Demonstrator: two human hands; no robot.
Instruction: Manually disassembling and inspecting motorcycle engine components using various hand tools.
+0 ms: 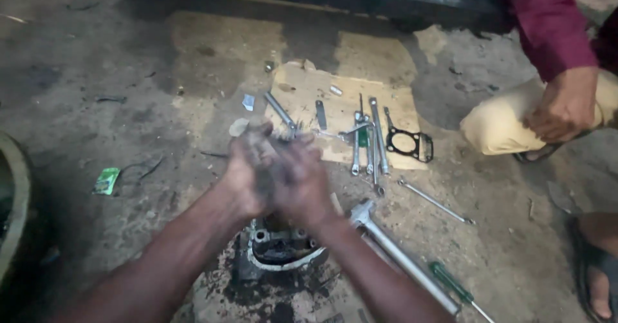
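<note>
Head view: blurred left hand (248, 172) and right hand (299, 178) pressed together (fingers' grasp unclear) above engine part (280, 249).

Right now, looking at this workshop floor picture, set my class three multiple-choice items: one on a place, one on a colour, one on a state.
1. Where does the black gasket lie?
A. On the cardboard sheet, at its right edge
B. Inside the engine part
C. In the seated person's hand

2. What colour is the screwdriver handle at lower right?
A. Red
B. Green
C. Yellow

3. How are the left hand and right hand placed?
A. Far apart on the floor
B. Each gripping a wrench
C. Pressed together above the engine part

Answers: 1 A, the gasket rests on the cardboard beside the row of wrenches. 2 B, the handle is plainly green. 3 C, both grimy hands meet, palms together, over the metal part; whether they hold anything is hidden.
</note>
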